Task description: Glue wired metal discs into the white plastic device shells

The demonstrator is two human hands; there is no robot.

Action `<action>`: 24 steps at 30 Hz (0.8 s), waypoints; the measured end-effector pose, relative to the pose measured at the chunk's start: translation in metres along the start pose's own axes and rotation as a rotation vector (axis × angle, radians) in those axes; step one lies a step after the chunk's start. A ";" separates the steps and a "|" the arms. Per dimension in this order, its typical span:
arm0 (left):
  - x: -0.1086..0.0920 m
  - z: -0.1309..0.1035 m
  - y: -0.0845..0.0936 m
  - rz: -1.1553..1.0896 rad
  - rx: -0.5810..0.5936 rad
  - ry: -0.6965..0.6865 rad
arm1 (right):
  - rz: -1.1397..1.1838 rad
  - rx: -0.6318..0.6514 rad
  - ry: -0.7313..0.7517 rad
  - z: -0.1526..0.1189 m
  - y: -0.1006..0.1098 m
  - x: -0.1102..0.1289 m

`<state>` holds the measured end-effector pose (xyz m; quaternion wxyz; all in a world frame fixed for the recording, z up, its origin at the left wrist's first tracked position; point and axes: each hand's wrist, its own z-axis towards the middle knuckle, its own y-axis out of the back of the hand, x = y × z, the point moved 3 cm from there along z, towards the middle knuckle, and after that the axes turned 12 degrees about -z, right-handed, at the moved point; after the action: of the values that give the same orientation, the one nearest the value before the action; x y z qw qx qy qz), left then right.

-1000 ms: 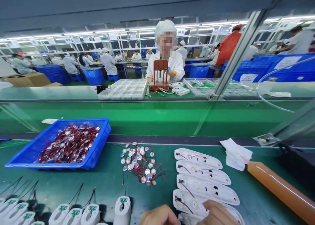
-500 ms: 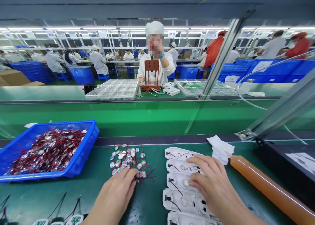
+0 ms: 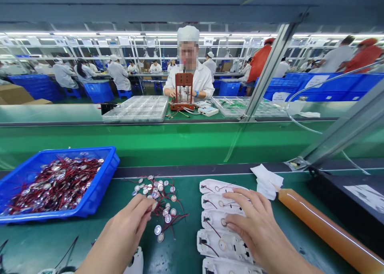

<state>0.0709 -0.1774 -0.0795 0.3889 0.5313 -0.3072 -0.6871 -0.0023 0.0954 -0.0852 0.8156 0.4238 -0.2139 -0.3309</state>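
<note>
On a green bench mat point(image 3: 186, 250), a blue plastic bin point(image 3: 99, 192) brims with wired discs. The right hand point(image 3: 258, 230) lies spread over smooth white housings point(image 3: 220, 244); the left hand point(image 3: 126, 230) pinches red-wired silver discs point(image 3: 159, 194) from the loose pile beside them.

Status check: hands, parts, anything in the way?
Left hand pinching in wired discs. Right hand flat on white housings. Amber tube lies right, apart.
</note>
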 end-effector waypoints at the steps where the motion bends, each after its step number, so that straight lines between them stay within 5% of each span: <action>1: 0.000 0.000 0.000 0.016 0.003 -0.005 | -0.021 0.018 0.019 0.000 0.000 0.001; 9: -0.003 0.004 0.009 0.073 0.006 0.005 | -0.107 0.027 0.110 0.002 0.001 0.005; 13: -0.008 0.007 0.009 0.008 0.035 -0.042 | -0.015 -0.112 0.020 0.011 0.020 0.012; 17: -0.014 0.006 0.004 0.175 -0.018 -0.013 | -0.003 -0.195 0.100 0.022 0.039 0.026; 21: -0.036 0.009 0.010 0.114 -0.122 -0.182 | 0.042 -0.190 0.125 0.030 0.044 0.039; 24: -0.067 0.009 0.020 -0.119 -0.078 -0.405 | 0.179 -0.216 0.128 0.031 0.040 0.054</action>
<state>0.0751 -0.1297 -0.0275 0.2983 0.3841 -0.3206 -0.8128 0.0295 0.0563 -0.0311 0.8946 0.3332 -0.1615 -0.2502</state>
